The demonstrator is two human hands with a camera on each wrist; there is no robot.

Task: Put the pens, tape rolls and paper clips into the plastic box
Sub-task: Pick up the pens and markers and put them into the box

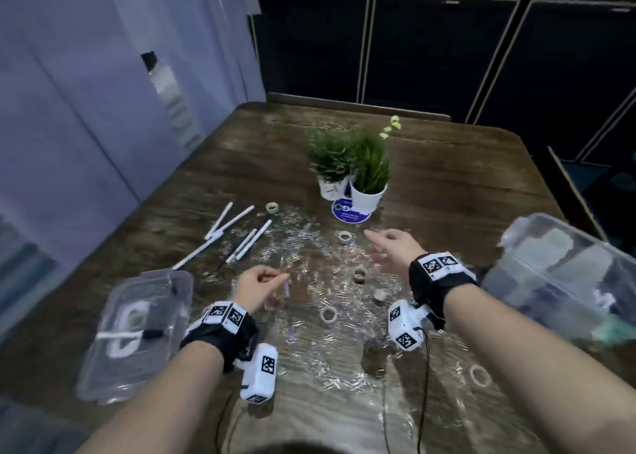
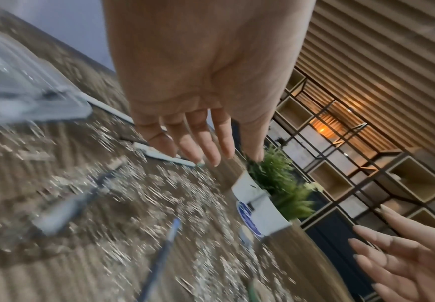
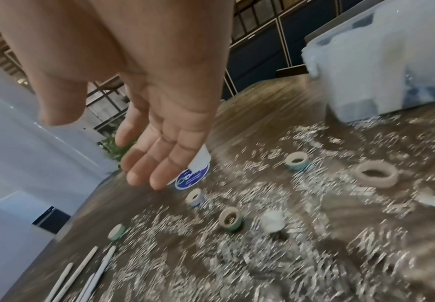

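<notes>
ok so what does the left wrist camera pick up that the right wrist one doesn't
Only the left wrist view shows both hands, the left hand above and the right hand's fingers at its lower right corner, plus a blue pen and a lit shelf wall.

Only the right wrist view shows the tape rolls and the plastic box.

Both show the potted plant, the white pens, scattered paper clips and the wooden table.
</notes>
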